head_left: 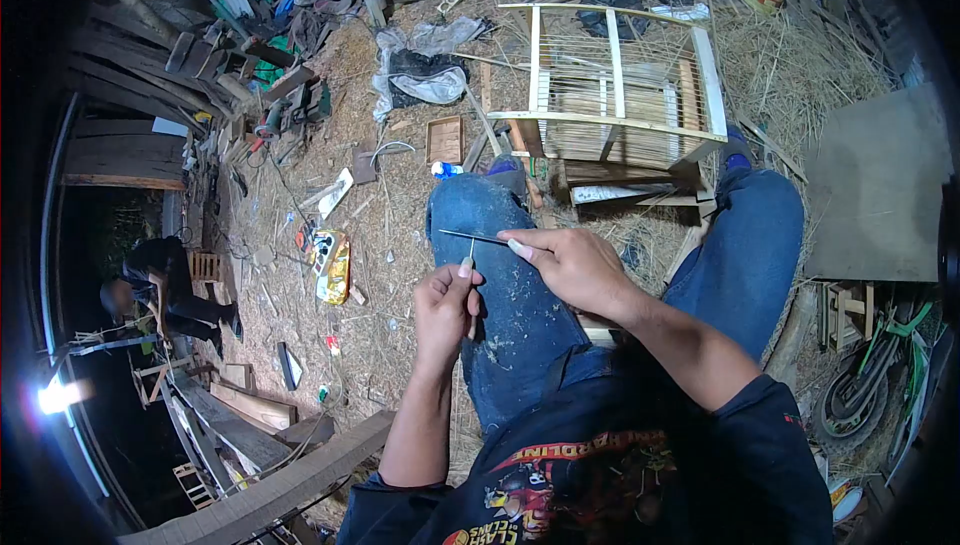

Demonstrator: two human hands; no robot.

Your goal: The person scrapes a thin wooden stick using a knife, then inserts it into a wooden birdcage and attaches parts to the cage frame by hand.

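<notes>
My left hand (440,307) is closed around a slim light-handled tool (469,263), its thin metal point sticking up past the thumb. From the left, my right hand (578,267) meets it with a thin dark file-like rod (462,235), pinched between thumb and fingers. The rod lies nearly level and crosses the tip of the light-handled tool in this view. Both hands are above my jeans-covered thigh (515,335), which is sprinkled with pale shavings.
Between my feet stands a wooden frame with thin slats (615,75). A small wooden box (445,140) and a yellow package (331,265) lie on the straw-strewn ground. A person (165,285) bends at the left near a bright lamp. A bicycle wheel (855,405) is at the right.
</notes>
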